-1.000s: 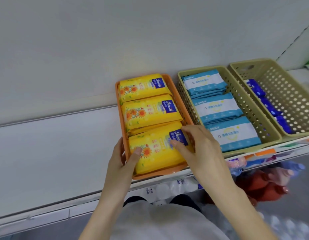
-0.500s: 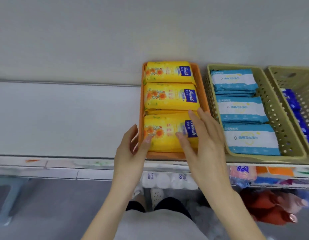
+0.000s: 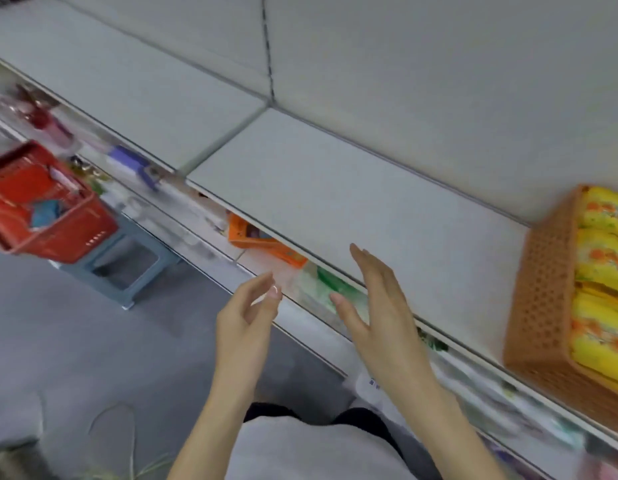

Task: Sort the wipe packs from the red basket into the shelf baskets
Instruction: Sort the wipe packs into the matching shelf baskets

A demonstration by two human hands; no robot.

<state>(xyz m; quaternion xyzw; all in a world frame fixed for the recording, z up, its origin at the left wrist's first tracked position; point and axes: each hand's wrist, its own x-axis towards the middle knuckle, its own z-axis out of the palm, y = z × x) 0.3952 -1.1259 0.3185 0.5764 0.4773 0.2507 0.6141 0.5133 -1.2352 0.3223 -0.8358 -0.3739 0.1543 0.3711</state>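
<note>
- Half a second ago your hands lay on the nearest yellow pack in the orange basket; now both have come off it and hang in mid-air at the lower centre of the frame, in front of the shelf edge.
- Your left hand (image 3: 247, 322) is empty, its fingers loosely curled and parted, holding nothing.
- Your right hand (image 3: 380, 306) is empty too, palm turned inward, fingers spread and nearly straight.
- The view has swung left: the orange basket (image 3: 539, 299) that sat mid-frame now sits at the right edge, and the two beige baskets have gone out of sight.
- The red basket (image 3: 75, 233) has come into view at the left edge (it did not show before), resting on a grey-blue stool (image 3: 127, 268) on the floor, well apart from your hands.
- Inside the red basket, a blue pack and a pale one show; motion blur hides the rest.
- The yellow wipe packs (image 3: 602, 306) lie in a row inside the orange basket; their orange flower print shows, but the blue label is too blurred to read now.
- The orange basket is rigid plastic with a fine perforated lattice wall; the red basket is plastic with slotted sides.
- The shelf (image 3: 352, 202) is a flat, matt pale grey board, bare between your hands and the orange basket.
- No writing anywhere can be read.
</note>
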